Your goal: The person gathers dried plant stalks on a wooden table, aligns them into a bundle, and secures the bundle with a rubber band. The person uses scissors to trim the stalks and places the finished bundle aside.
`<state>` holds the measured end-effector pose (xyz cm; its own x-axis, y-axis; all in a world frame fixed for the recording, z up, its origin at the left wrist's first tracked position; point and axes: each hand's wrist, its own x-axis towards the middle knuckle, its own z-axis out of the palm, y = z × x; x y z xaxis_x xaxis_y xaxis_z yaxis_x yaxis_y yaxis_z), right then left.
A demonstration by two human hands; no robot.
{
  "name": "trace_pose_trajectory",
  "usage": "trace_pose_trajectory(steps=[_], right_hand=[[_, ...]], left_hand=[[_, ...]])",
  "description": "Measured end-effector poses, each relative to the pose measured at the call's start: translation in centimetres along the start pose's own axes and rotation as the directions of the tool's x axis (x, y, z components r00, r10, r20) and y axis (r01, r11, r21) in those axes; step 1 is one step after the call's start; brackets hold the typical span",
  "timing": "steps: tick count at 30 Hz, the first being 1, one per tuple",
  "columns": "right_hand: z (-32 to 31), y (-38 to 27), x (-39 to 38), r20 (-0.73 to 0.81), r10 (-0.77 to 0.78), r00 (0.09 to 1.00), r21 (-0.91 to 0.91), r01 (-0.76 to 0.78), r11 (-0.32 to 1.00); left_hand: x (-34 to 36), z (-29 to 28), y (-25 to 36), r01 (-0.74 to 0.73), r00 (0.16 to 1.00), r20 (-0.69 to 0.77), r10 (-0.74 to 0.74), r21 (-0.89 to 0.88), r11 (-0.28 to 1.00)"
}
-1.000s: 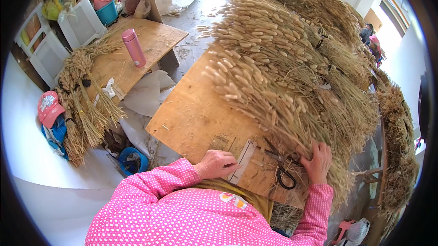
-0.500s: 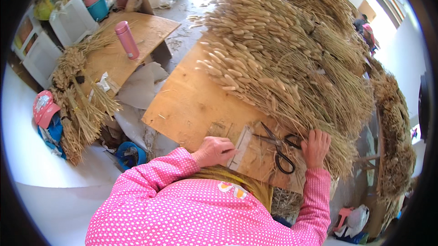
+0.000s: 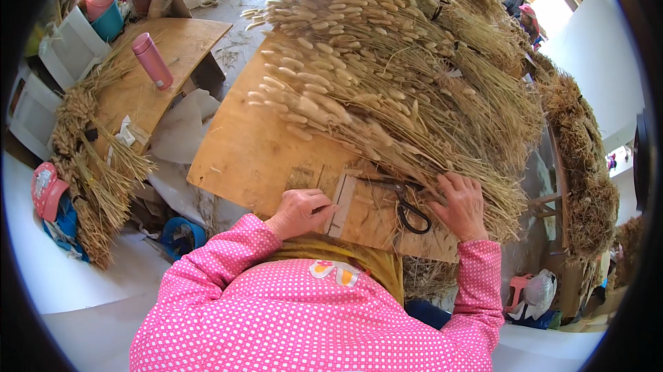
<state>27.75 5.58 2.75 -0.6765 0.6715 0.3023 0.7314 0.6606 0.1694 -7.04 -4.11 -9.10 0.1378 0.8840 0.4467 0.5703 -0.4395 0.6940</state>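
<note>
My left hand is closed, thumb against fingers, at the board's near edge beside a pale marked strip. Whatever lies in its fingertips, if anything, is too small to make out. With bent fingers my right hand grips dried grass stems at the near side of a big heap. Fluffy, cream-coloured seed heads of this dried grass point to the far left. Black-handled scissors lie on the wooden board between my hands, their blades partly under loose stalks.
At the left, a second board carries a pink bottle and tied dried bunches. A blue bucket stands below. More dried plants are stacked at the right; people are far back.
My right hand's grip has shifted slightly, and stalks have come nearer across the scissors' blades. The left hand stays closed by the pale strip. The whole view has swung a little.
</note>
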Motion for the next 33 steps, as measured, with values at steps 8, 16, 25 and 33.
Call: trace_pose_trajectory(steps=[8,16,25,33], right_hand=[[1.6,0.4,-2.3,-0.035,0.223,0.974,-0.092,-0.226,0.97],[4.5,2.6,-0.5,-0.057,0.181,0.982,-0.285,-0.19,0.939],[2.0,3.2,0.6,-0.157,0.191,0.969,-0.137,-0.213,0.967],[1.5,4.1,0.3,-0.211,0.036,0.977,-0.159,-0.071,0.985]], left_hand=[[-0.1,0.1,-0.3,-0.011,1.0,0.03,0.01,0.029,1.0],[-0.3,0.5,-0.4,-0.091,0.995,-0.026,0.092,0.048,0.995],[-0.6,0.8,-0.8,-0.046,0.999,0.008,0.046,0.044,0.998],[-0.6,0.6,-0.7,-0.059,0.998,0.006,0.059,0.02,0.998]])
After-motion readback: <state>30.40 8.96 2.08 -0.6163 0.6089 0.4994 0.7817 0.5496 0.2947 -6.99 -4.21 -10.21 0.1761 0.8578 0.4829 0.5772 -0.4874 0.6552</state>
